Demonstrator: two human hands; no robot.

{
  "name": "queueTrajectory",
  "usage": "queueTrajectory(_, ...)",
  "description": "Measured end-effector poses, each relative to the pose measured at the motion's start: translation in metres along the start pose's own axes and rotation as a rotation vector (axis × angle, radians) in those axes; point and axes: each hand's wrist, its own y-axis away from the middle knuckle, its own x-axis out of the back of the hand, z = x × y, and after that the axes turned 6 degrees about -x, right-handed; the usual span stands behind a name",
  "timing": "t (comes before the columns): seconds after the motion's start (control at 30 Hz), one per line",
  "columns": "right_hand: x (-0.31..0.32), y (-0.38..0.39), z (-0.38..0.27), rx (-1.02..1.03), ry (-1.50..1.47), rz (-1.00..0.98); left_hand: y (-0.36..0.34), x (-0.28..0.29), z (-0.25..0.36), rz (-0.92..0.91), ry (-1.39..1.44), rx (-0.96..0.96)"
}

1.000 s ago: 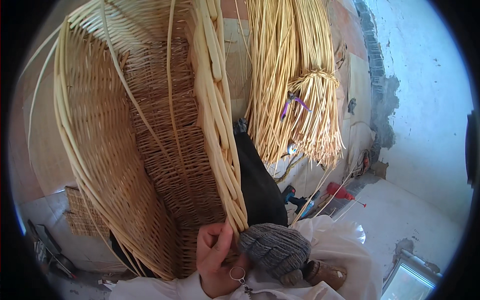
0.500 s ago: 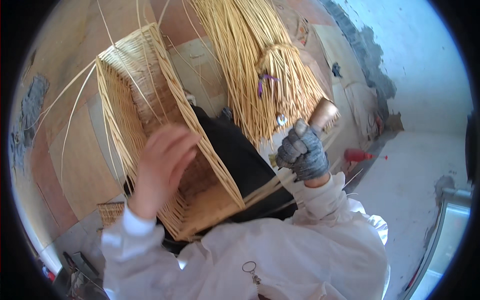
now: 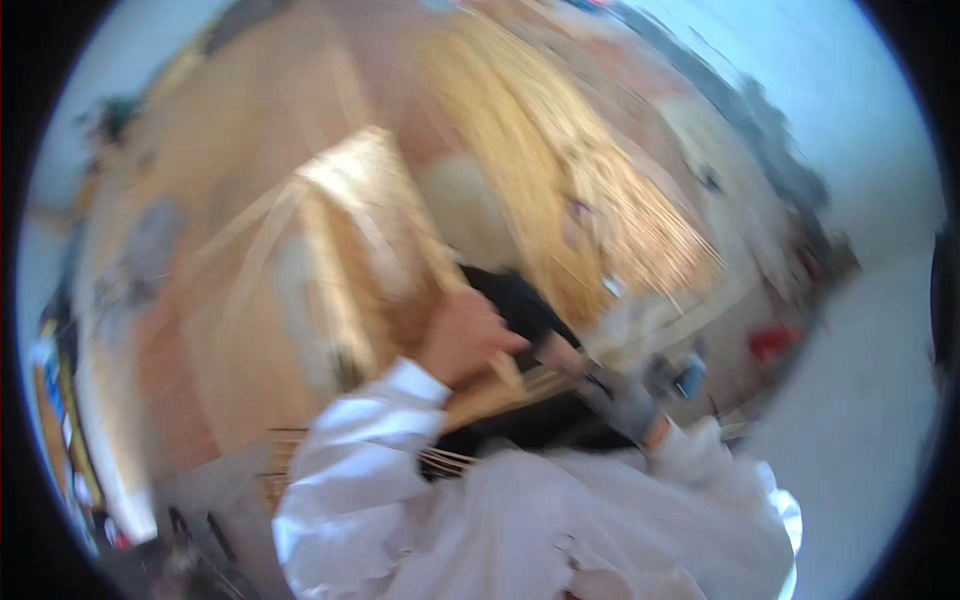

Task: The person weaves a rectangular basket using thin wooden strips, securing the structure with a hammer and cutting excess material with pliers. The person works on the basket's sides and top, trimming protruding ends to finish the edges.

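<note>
A long, open wicker basket (image 3: pixel 440 258) lies tilted across my lap, blurred by motion. My bare left hand (image 3: pixel 462 338) is closed over its right-hand rim near the close end. In the grey-gloved right hand (image 3: pixel 622 404) is a short, thick brown tool with a rounded end (image 3: pixel 560 354); its exact kind does not show. That end points at the basket's near corner, close to my left fingers. Whether it touches the rim is too smeared to tell. Black cloth (image 3: pixel 515 308) covers my lap beside and under the basket.
A large tied bundle of wicker rods (image 3: pixel 560 170) lies on the floor beyond my right hand. Farther right sits a red bottle-like thing (image 3: pixel 772 342) near the pale wall (image 3: pixel 870 400). Loose rods stick out left of the basket, and another woven piece (image 3: pixel 285 460) lies at lower left.
My left hand has moved from over the basket's inside to its right rim. The right hand has come down and inward, swinging the tool's end toward the basket. The whole view has shifted.
</note>
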Motion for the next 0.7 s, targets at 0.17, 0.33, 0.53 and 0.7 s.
queueTrajectory(0.17, -0.016, 0.012, -0.024, 0.008, -0.206, 0.153, -0.001, 0.020, 0.020, 0.190, -0.083, -0.133)
queueTrajectory(0.33, -0.018, -0.006, -0.024, 0.259, -0.233, 0.228, 0.025, 0.029, 0.062, 0.254, -0.059, 0.193)
queueTrajectory(0.53, -0.012, -0.036, -0.054, 0.149, -0.646, 0.096, 0.018, 0.038, 0.059, 0.302, -0.077, 0.251)
queueTrajectory(0.7, -0.004, -0.047, -0.044, 0.278, -0.882, 0.286, 0.003, 0.068, 0.103, 0.474, 0.019, 0.705)
